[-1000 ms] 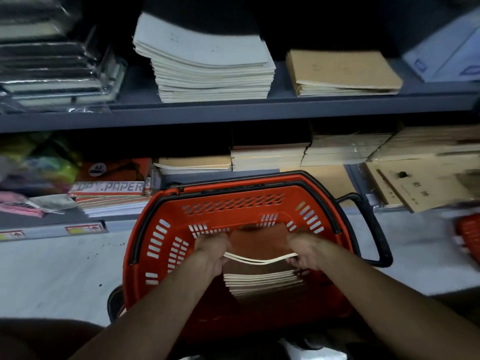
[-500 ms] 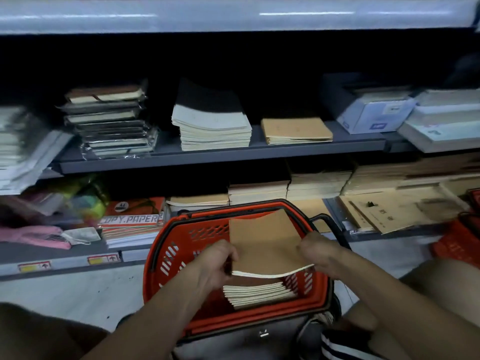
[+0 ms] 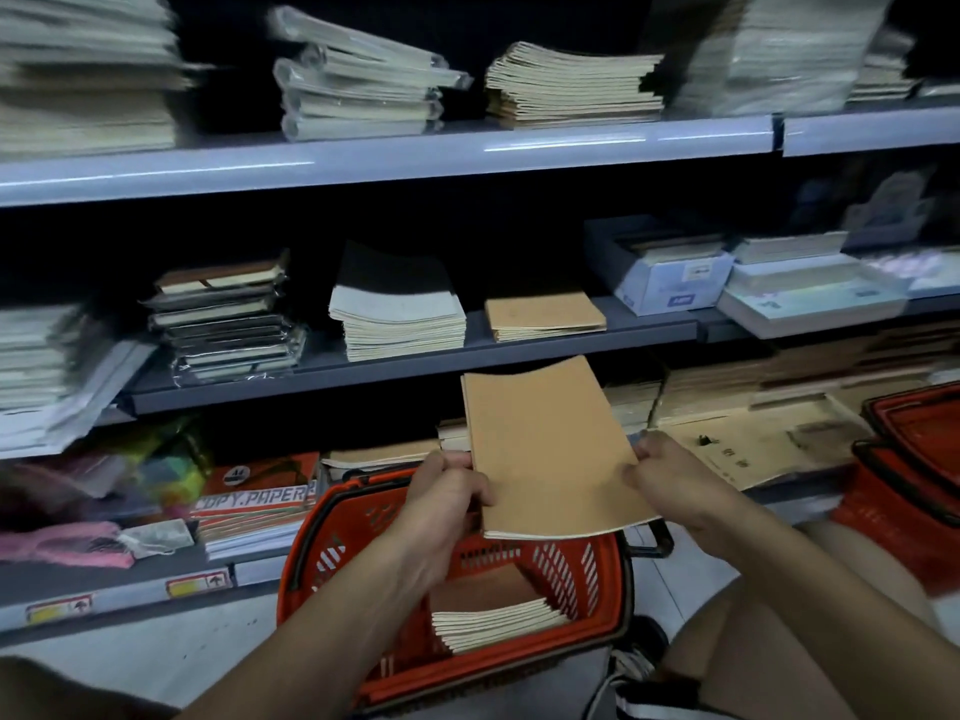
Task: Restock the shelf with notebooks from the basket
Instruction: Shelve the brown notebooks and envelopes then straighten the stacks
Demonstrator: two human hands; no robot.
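Note:
A thin batch of brown-covered notebooks (image 3: 550,449) is held above the red basket (image 3: 602,579). My left hand (image 3: 447,491) grips its left edge and my right hand (image 3: 670,475) grips its right edge. More brown notebooks (image 3: 493,615) lie stacked in the bottom of the basket. On the middle shelf (image 3: 415,363) a low stack of matching brown notebooks (image 3: 543,314) sits just above and behind the held batch.
A taller stack of black-and-white notebooks (image 3: 397,314) and wrapped dark notebooks (image 3: 228,324) stand left of the brown stack. A blue-white box (image 3: 670,283) sits to its right. Another red basket (image 3: 914,459) is at the right edge. Copy paper packs (image 3: 254,501) lie on the low shelf.
Both hands have lifted the batch of brown notebooks out of the basket and raised it toward the middle shelf. The view has tilted upward, showing higher shelves.

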